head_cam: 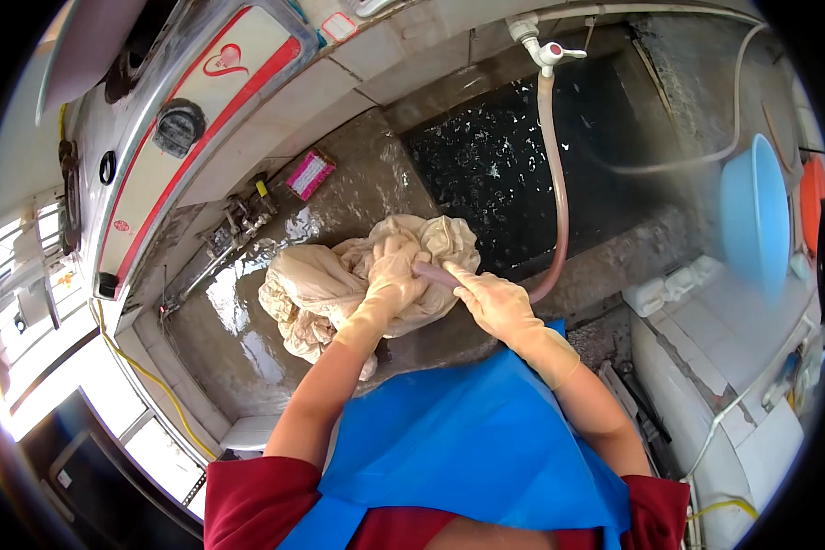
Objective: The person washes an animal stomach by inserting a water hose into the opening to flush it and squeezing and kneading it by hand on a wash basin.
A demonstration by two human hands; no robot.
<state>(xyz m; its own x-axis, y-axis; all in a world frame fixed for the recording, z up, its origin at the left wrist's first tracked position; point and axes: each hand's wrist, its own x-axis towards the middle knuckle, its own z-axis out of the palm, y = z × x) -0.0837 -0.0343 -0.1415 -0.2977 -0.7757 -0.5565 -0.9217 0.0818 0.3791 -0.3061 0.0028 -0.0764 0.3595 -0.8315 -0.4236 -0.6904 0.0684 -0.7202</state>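
Observation:
A wet, bunched beige cloth [309, 275] lies on the wet grey washing slab [199, 357] before me. My left hand [395, 271], in a thin translucent glove, rests on top of it; its fingertips are partly lost in the folds, and whether they grip is unclear. My right hand [498, 306], gloved likewise, is closed around a pinkish rubber hose [557, 185] close to its end. That end points left over the cloth, near my left hand. From a white tap [550, 55] the hose hangs down and passes behind my right hand.
A water-filled dark basin [481, 158] adjoins the slab. On the slab's far side sits a pink-and-white scrubbing sponge [311, 174]. Metal taps [237, 223] line the left wall under a machine panel with a black knob [179, 127]. At right stands a blue plastic tub [756, 213].

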